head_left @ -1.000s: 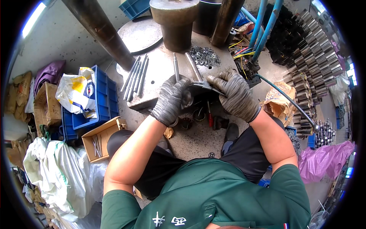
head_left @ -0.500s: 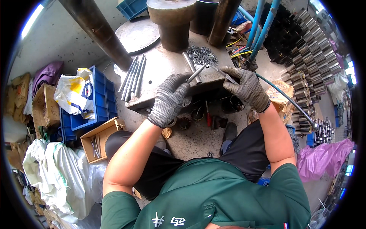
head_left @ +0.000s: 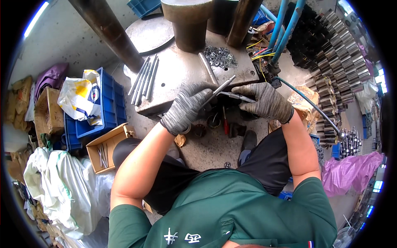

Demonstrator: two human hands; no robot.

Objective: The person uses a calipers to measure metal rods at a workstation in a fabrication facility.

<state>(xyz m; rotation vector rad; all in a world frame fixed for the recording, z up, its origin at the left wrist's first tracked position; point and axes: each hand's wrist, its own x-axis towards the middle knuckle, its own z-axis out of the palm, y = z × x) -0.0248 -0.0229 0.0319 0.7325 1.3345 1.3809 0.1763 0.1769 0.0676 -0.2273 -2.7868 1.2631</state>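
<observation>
Both my hands wear grey knitted gloves and meet just above the front edge of the metal table [head_left: 182,70]. My left hand [head_left: 187,105] is closed around a slim metal rod [head_left: 226,84], tilted with its narrow tip up and to the right. In my right hand [head_left: 268,101] is a slender silver pen-shaped tool [head_left: 240,97], its left end meeting or crossing the rod; I cannot tell whether they touch. Beyond the hands lie a pile of small metal rings [head_left: 220,57] and a thicker metal bar [head_left: 208,68]. Several similar metal rods [head_left: 144,80] lie at the table's left.
Dark steel columns [head_left: 108,35] and a heavy round block [head_left: 186,25] stand at the back. Blue crates [head_left: 113,103] and a cardboard box [head_left: 108,144] sit left. A dark hose [head_left: 312,106] arcs at right, near stacked metal cylinders [head_left: 337,53]. A red-handled tool [head_left: 226,125] shows underneath.
Both hands have come slightly down and nearer each other. The rod in my left hand now reaches further right, and the right hand's tool has turned closer to level, pointing left at the rod.
</observation>
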